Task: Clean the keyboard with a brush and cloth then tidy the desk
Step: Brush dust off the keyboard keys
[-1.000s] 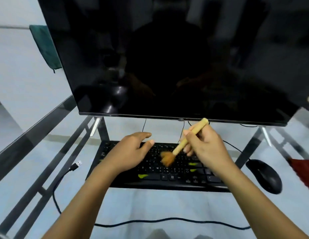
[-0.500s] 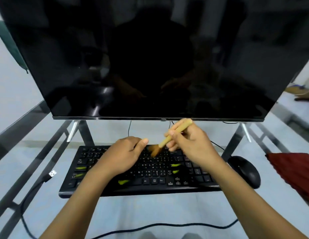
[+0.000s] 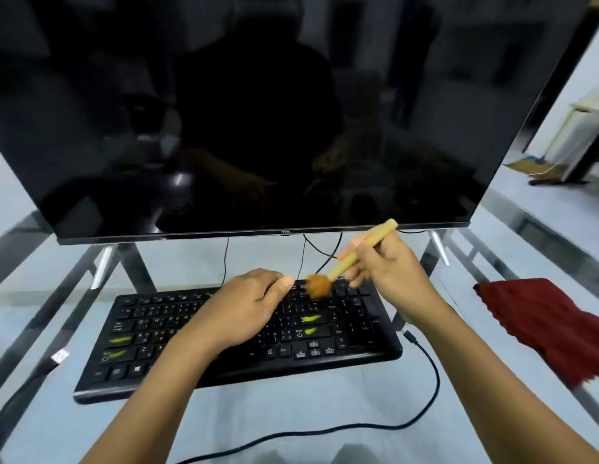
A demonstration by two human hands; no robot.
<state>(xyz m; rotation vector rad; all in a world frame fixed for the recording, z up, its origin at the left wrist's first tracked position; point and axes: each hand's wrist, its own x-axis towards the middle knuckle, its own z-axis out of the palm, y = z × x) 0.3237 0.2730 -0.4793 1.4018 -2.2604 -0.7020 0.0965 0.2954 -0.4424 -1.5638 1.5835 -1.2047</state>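
Partly under the left hand (image 3: 239, 313), keyboard (image 3: 341, 343) keys; brush (image 3: 319, 285) bristles blurred.

Black keyboard (image 3: 204, 333) with green streaks, tan brush (image 3: 350, 259), dark red cloth (image 3: 552, 326).

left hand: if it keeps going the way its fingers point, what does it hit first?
Probably the brush head. The left hand rests on the keyboard, fingers pointing right and slightly away; the bristles sit just beyond its thumb tip, apart from it. The right hand comes next. Depth is uncertain.
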